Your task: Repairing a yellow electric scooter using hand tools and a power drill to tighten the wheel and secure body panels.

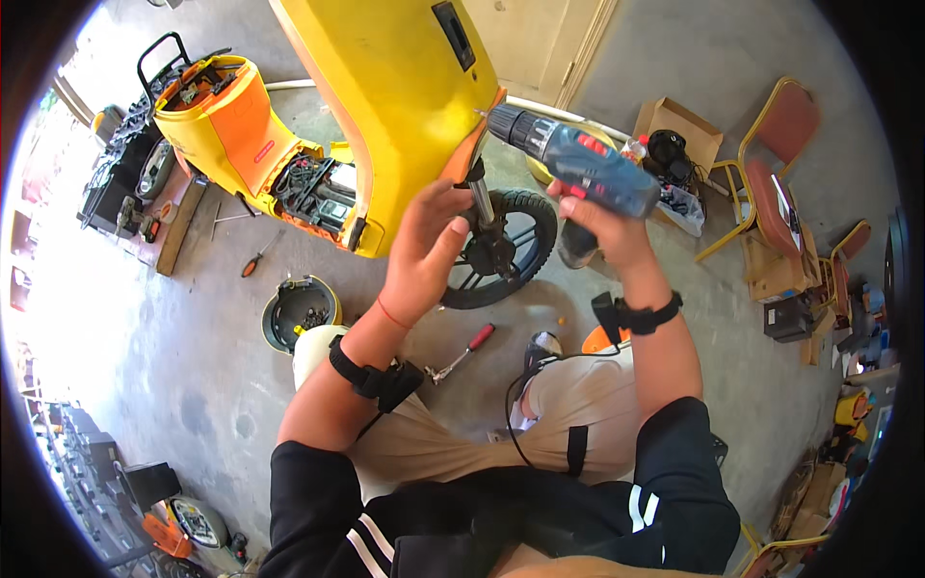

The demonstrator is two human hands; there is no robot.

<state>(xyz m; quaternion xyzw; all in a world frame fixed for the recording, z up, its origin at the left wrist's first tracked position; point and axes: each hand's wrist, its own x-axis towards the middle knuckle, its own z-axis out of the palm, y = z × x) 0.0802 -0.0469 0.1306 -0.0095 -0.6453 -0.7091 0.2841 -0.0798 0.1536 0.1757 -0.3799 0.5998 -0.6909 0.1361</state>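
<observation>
A yellow scooter front panel (405,87) with orange edging stands before me, above a front fork (487,222) and spoked wheel (533,246). My right hand (602,231) grips a blue cordless drill (597,169), whose bit points left at the panel’s lower right edge; whether it touches is unclear. My left hand (434,241) is raised beside the fork at the panel’s lower edge, fingers loosely bent and apart; contact with either is hard to tell. Behind at left, the orange and yellow scooter body (251,125) has an opened floorboard showing cables.
A round yellow-rimmed container (330,308), a red-handled wrench (477,342) and a screwdriver (252,266) lie on the concrete floor (212,385). At right are chairs (771,202) and cardboard boxes (699,125). Tools and parts crowd the left side (125,212); a door (540,39) is behind.
</observation>
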